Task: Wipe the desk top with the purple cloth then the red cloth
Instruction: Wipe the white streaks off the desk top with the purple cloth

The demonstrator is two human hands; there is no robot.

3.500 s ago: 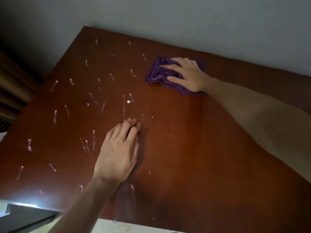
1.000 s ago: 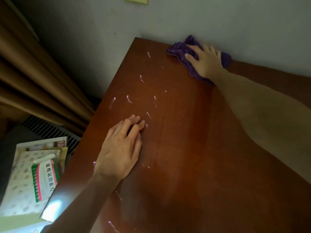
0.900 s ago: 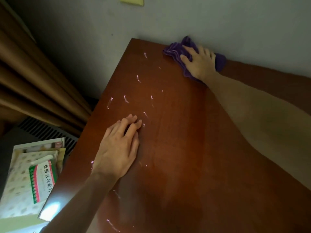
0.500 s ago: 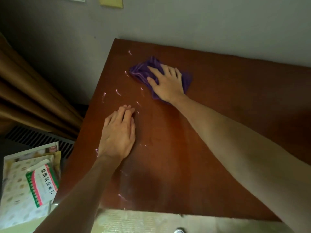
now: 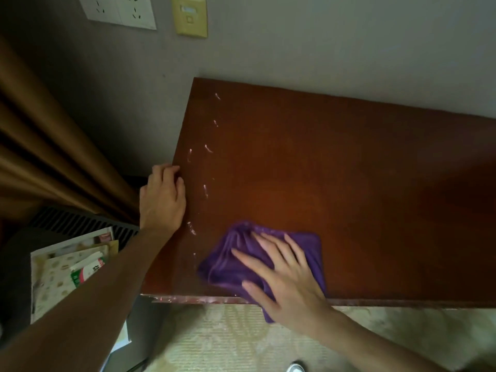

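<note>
Purple cloth (image 5: 236, 261): bunched and creased, lying on the desk top near its front edge, toward the left corner; one corner of it hangs past the front edge under the heel of the right hand.
Right hand (image 5: 284, 280): laid flat on the cloth, palm down, fingers (image 5: 271, 248) spread wide and pointing up and to the left; it presses the cloth to the wood and does not close around it.
Desk top (image 5: 335, 170): reddish-brown wood, its back edge against the wall, its left edge running up from the near corner; the front edge looks scuffed and pale along its lip.
White streaks (image 5: 206, 190): short pale marks in a loose line close to the left edge of the desk, from near the back corner down to just left of the cloth.
Left hand (image 5: 162, 200): at the left edge of the desk, fingers curled over the rim, holding nothing else; the forearm runs down to the lower left.
Red cloth: not seen in this view.
Curtain (image 5: 48, 146): brown folds at the left, beside the desk.
Papers (image 5: 61, 272): a stack of printed sheets and packets lying low, left of the desk, partly behind the left forearm.
Wall (image 5: 322, 44): grey, with a white socket plate (image 5: 118, 9) and a yellowish plate (image 5: 190, 16) above the desk's back corner.
Floor (image 5: 228, 339): pale patterned carpet below the front edge.
</note>
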